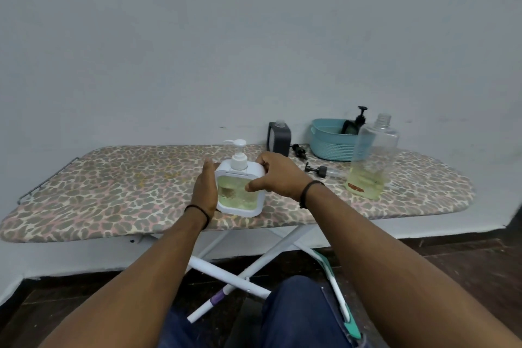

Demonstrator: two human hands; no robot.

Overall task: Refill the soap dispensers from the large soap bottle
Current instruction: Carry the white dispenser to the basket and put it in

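A: Head view. Holding the white dispenser [240, 192] between both hands near the front edge of the ironing board [113, 186]. Left hand [207, 192] pressing flat and open-palmed against its left side, fingers straight, not curling round. Right hand [278, 179] wrapping the right side, thumb lying across the clear front window, fingers hooking over the top corner.

B: Looking filled?

A: Showing pale yellow-green liquid most of the way up the window, with the white pump [238, 157] seated on top. Judging this one done, or close to it.

B: And the rest?

A: Standing to the right of the grip, well apart: the large soap bottle [372, 155], uncapped, holding only a shallow layer of soap at the bottom. Lying between the grip and that bottle: a loose black pump [317, 171]. Sitting behind the right hand, by the wall: a dark grey dispenser [279, 138] with its neck open, no pump on it. Seeming to be waiting for a fill; level inside impossible to tell.

B: Anything else pending?

A: Leaning inside the teal basket [333, 141], farther back and right: another dark dispenser with a black pump [354, 121]. Contents not visible. Judging roughly one done, at least one left.
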